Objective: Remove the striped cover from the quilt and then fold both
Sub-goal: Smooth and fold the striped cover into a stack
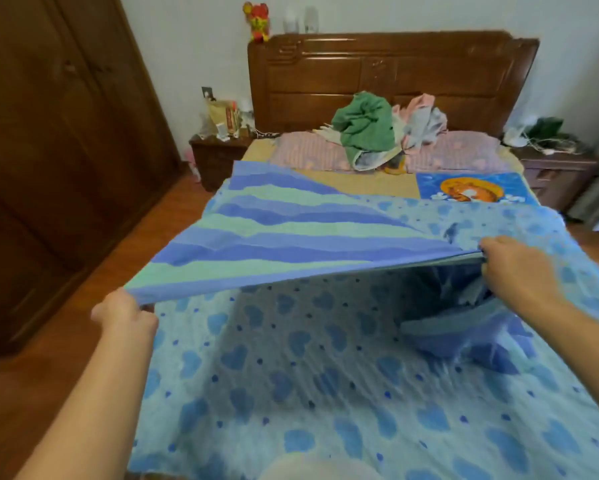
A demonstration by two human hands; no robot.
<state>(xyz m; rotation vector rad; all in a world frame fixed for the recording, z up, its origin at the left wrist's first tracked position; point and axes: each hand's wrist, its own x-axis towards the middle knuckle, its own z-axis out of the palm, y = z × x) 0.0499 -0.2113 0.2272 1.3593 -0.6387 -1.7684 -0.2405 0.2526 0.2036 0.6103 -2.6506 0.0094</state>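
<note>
My left hand [123,311] pinches the near corner of the striped cover [274,233], a thin cloth in wavy bands of blue and pale green, lifted taut off the quilt [291,375]. My right hand [514,268] grips the cover's edge farther along, fingers curled over the hem. The quilt beneath is soft, light blue, printed with darker hearts and dots, spread flat over the bed. Beyond the cover, a crumpled green towel [364,128] sits before the carved wooden headboard [391,69]. No writing is legible.

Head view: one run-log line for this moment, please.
left hand: grips lifted corner of blue-green striped cloth cover | right hand: grips cover edge | blue heart-print quilt: flat on bed | fold: not begun
</note>
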